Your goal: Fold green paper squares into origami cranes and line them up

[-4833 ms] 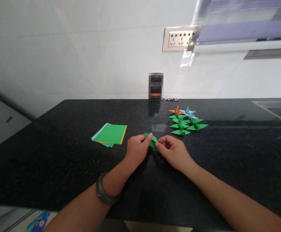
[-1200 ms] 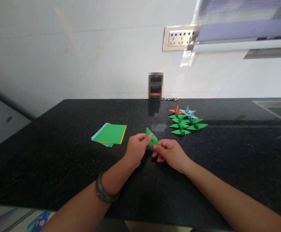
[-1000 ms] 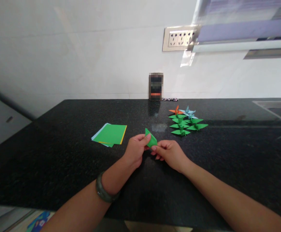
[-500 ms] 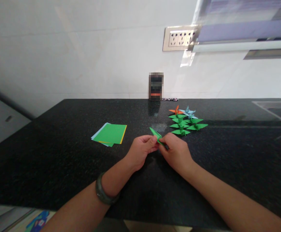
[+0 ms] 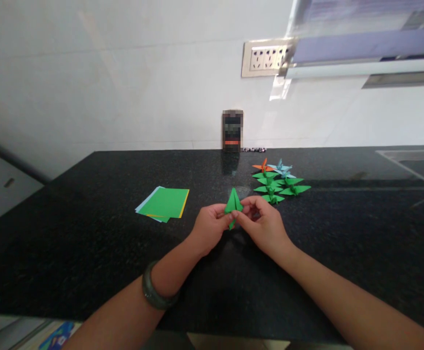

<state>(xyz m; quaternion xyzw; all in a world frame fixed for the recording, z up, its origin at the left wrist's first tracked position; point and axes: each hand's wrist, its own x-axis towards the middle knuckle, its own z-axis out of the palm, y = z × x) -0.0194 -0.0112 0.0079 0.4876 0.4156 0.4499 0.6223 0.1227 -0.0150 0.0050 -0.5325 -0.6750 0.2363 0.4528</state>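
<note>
Between both hands is a piece of green origami paper (image 5: 233, 200), folded into a narrow kite-like shape with its point away from me and a slit down the middle. My left hand (image 5: 211, 226) pinches its left side between thumb and fingers. From the right, my right hand (image 5: 264, 218) grips it too, thumb pressed on the lower middle and fingers behind. A small green tip sticks out below the thumbs. The fingers partly hide the lower part of the paper.
Left of my hands lies a stack of square paper (image 5: 166, 201), green on top. Several folded paper cranes (image 5: 270, 188), green, blue and orange, stand at the right. A phone-like object (image 5: 232, 130), blurred out, leans on the wall behind the dark countertop (image 5: 88, 253).
The folded paper has turned from slanting left to pointing straight away, its broad face now toward me. My right hand has shifted its grip, thumb now on the front.
</note>
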